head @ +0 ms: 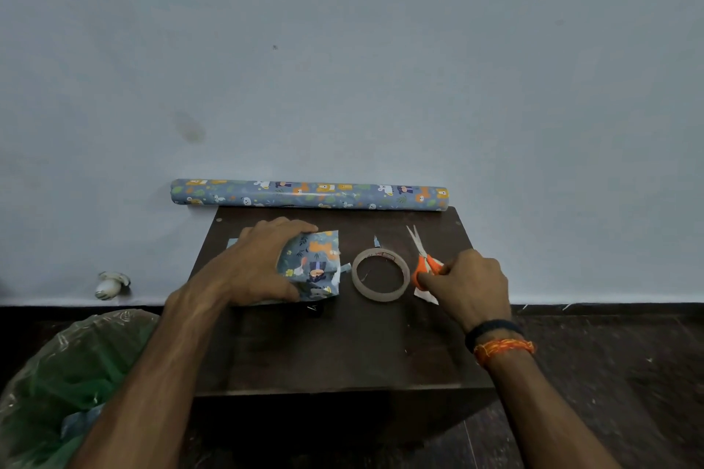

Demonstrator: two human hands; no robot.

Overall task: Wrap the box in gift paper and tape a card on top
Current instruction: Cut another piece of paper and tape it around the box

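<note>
A small box wrapped in blue animal-print gift paper (316, 265) lies on the dark wooden table (335, 346). My left hand (259, 261) grips it from the left, fingers over its far edge and thumb along its near edge. A ring of beige tape (380, 275) lies flat just right of the box. Orange-handled scissors (423, 257) rest further right, blades open and pointing away. My right hand (466, 284) curls its fingers on the scissor handles. A white card (426, 295) peeks out beneath the handles and my fingers.
The roll of matching gift paper (308, 195) lies along the table's far edge against the grey wall. A bin lined with a green bag (64, 381) stands at the lower left. A small white object (111, 284) sits on the floor by the wall.
</note>
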